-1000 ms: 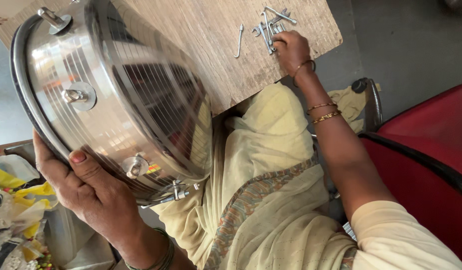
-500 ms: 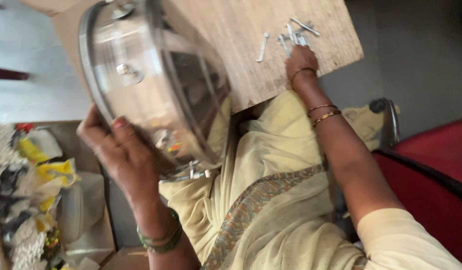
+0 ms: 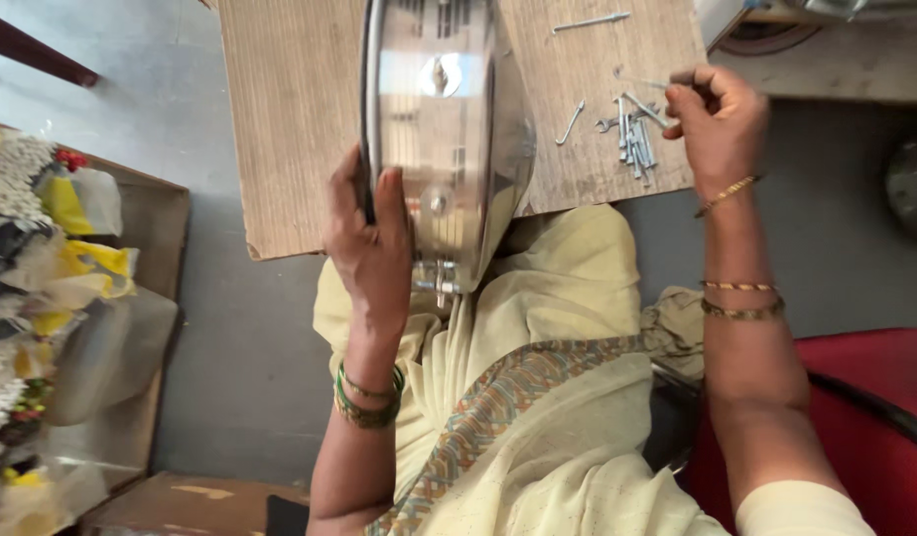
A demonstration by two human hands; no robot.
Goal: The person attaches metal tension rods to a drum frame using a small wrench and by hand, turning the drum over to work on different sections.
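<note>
The left hand (image 3: pixel 371 243) grips a round shiny steel housing (image 3: pixel 441 139) upright on edge, while the right hand (image 3: pixel 715 121) pinches closed over loose silver screws (image 3: pixel 632 134) on the wooden board (image 3: pixel 290 119), none visibly fitted yet.

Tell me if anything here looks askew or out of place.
The round steel housing stands on edge, tilted, held only by the left hand. Small metal parts lie loosely scattered by the wooden board edge, under the right hand.

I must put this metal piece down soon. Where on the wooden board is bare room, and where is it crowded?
The wooden board is bare on its left part, between its left edge and the round metal housing held by the left hand. It is crowded at the right, where screws and small spanners lie under the right hand.
</note>
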